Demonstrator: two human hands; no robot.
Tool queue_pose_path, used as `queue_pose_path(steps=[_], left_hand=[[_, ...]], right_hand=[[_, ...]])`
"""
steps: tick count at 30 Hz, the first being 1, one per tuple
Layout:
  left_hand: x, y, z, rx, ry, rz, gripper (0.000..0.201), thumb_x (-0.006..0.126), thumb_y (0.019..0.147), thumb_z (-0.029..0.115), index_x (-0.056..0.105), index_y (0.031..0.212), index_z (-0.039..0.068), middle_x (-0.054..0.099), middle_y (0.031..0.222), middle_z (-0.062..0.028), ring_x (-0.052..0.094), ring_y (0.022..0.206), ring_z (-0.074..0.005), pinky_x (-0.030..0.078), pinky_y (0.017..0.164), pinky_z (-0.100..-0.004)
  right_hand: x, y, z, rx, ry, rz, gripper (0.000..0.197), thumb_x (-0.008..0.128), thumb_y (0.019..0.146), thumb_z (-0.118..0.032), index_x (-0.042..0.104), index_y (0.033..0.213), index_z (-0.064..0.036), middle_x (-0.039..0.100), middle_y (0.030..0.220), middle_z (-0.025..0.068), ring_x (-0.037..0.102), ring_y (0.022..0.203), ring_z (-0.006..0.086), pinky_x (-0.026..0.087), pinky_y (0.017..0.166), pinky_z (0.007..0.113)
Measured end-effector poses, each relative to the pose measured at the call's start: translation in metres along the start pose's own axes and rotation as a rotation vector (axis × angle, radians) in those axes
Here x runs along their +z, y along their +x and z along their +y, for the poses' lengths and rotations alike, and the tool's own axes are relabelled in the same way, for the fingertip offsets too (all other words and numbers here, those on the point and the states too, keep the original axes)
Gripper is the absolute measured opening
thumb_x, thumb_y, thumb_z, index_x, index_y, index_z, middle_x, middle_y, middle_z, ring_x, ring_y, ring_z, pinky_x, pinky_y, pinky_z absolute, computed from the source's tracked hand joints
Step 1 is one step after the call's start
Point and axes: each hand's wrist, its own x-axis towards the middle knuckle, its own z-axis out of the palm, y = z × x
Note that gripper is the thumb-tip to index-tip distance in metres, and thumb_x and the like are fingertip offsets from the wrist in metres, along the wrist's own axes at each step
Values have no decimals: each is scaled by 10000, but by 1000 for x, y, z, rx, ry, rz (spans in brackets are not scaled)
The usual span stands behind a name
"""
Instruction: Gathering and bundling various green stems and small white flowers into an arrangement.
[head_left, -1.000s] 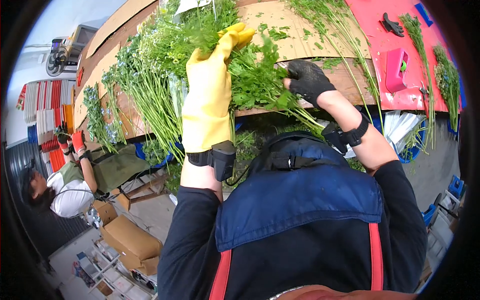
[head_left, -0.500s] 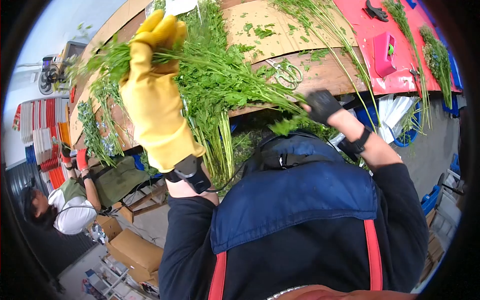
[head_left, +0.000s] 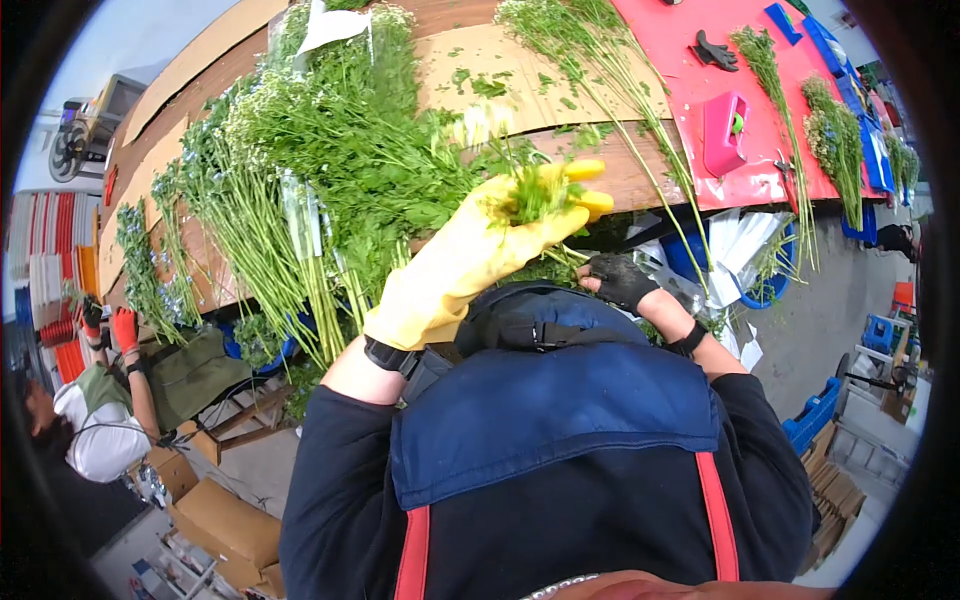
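My left hand (head_left: 480, 235), in a long yellow rubber glove, is closed round a leafy flower stem, with green leaves (head_left: 540, 198) bunched between its fingers. Blurred pale blossoms (head_left: 483, 127) stick up just beyond the glove. Lower right, my right hand (head_left: 620, 282) in a black fingerless glove pinches the stem's bare end near my waist. Left of the yellow glove, a large heap of white-flowered leafy stems (head_left: 350, 150) covers the table, their cut ends toward me. The heap partly lies under clear wrap and a white sheet (head_left: 330, 28).
Long stems (head_left: 620, 110) lie on cardboard (head_left: 440, 70) at the table's far middle. On the red cover (head_left: 640, 25) sit a pink tape dispenser (head_left: 724, 133), a black glove (head_left: 714, 50) and pruning shears (head_left: 787, 180). A blue bin (head_left: 690, 262) stands below. Another person (head_left: 100, 420) works at far left.
My left hand has come down and right, from the heap's upper left toward my right hand. The right hand has lowered slightly. Fewer stems show between the hands, and the view has shifted.
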Motion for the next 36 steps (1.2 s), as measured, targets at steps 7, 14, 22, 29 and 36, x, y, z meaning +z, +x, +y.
queue_pose_path(steps=[7,14,22,29,36], left_hand=[[18,8,9,60,157,-83,411,634,1009,107,604,1418,71,721,1232,-40,618,1135,-93,477,999,-257],[21,19,-6,132,17,-210,432,634,1018,131,576,1433,27,704,1275,-87,613,1183,-125,464,1039,-262],[6,38,-24,170,60,230,743,756,914,51,382,1556,26,546,1466,-160,579,1285,-223,520,1031,-343],[-48,-8,-57,-25,-138,380,513,635,1027,191,489,1483,8,632,1372,-155,630,1225,-217,481,1091,-358],[-66,-44,-90,-166,-231,437,430,593,1055,206,553,1425,-10,673,1296,-149,655,1183,-192,506,1052,-314]], right_hand=[[19,-23,44,126,-2,102,303,634,966,-297,718,1114,-47,717,1086,191,665,1074,378,516,953,459],[12,-36,54,168,-15,164,295,624,931,-259,723,1099,-37,721,1041,215,684,1015,402,534,924,452],[-27,-36,64,-14,-185,497,214,662,927,-112,695,1128,-44,689,1051,190,670,1010,381,538,884,446],[-162,80,36,199,-564,719,326,666,917,-238,640,1196,-70,669,1110,215,659,1024,419,536,837,514],[-70,187,-26,-199,-266,261,272,700,885,-260,711,1072,-64,708,1068,191,687,985,377,540,896,458]])
